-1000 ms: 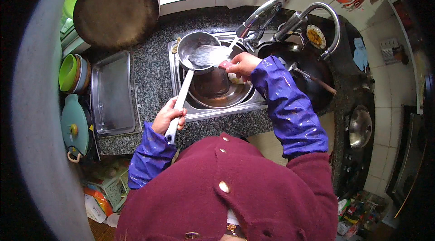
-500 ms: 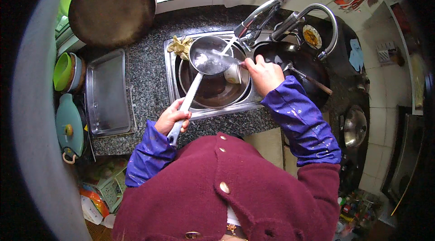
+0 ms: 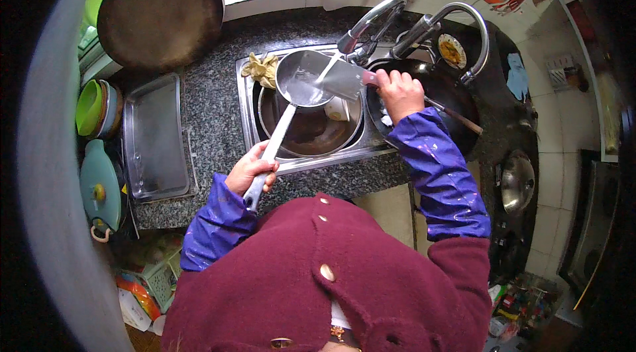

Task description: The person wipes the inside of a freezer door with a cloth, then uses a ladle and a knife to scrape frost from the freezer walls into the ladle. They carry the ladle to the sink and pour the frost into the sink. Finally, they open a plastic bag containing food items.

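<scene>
1. Nearest the body, at the counter (image 3: 212, 127) edge, the left hand (image 3: 250, 170) is curled tight around the long handle of a steel saucepan (image 3: 303, 79), forearm angled up and inward, so the pan reaches out over the sink (image 3: 246, 110).
2. In the sink, below the pan, a large steel bowl (image 3: 311, 132) with a small white cup (image 3: 338, 108) sits where it appears to catch any spill.
3. Just beyond, the right hand (image 3: 399, 92) is closed on the handle of a cleaver (image 3: 344, 79), wrist bent left, the broad blade lying across the pan's rim under the water stream.
4. Above them, the tap (image 3: 371, 21) pours onto blade and pan, likely for rinsing.
5. Farther off, a yellow cloth (image 3: 262, 68) lies on the sink corner, a clear tray (image 3: 154, 137) rests left, and a big dark pan (image 3: 160, 11) leans by the window.
</scene>
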`<state>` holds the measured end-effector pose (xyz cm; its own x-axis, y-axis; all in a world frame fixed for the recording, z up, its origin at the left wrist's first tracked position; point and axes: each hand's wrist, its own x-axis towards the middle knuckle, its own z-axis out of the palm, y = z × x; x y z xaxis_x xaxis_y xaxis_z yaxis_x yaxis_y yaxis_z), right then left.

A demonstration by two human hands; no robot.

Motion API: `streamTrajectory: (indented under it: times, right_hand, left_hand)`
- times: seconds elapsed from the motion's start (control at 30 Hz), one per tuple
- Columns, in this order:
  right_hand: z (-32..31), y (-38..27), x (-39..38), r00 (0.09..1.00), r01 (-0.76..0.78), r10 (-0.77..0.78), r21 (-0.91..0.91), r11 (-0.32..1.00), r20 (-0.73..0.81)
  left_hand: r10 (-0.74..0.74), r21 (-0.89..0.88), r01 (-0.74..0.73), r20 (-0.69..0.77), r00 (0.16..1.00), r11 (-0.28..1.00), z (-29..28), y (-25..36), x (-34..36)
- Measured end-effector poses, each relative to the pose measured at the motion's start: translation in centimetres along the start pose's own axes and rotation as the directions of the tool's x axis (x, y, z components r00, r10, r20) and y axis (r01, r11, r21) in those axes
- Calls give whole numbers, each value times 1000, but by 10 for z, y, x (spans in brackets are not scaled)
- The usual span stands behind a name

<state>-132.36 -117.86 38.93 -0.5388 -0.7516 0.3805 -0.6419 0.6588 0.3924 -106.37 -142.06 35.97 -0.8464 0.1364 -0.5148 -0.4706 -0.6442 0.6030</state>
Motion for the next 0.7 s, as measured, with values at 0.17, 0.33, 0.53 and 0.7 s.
streamTrajectory:
  times: [0.17,0.33,0.53,0.7]
  right_hand:
    - [-6,35,-26,968,-128,103,100,987,229]
    - [-12,63,-50,962,-87,108,-94,992,251]
    - [-10,74,-48,994,-12,36,-221,975,106]
    - [-9,85,-46,993,52,-24,-253,966,113]
  left_hand:
    - [12,10,-12,-19,1000,1000,-6,-1,1]
    - [4,81,3,-80,997,997,-13,-5,-1]
    - [5,96,5,-101,995,995,-10,-4,-7]
    - [-27,51,29,-37,999,998,-10,-2,-8]
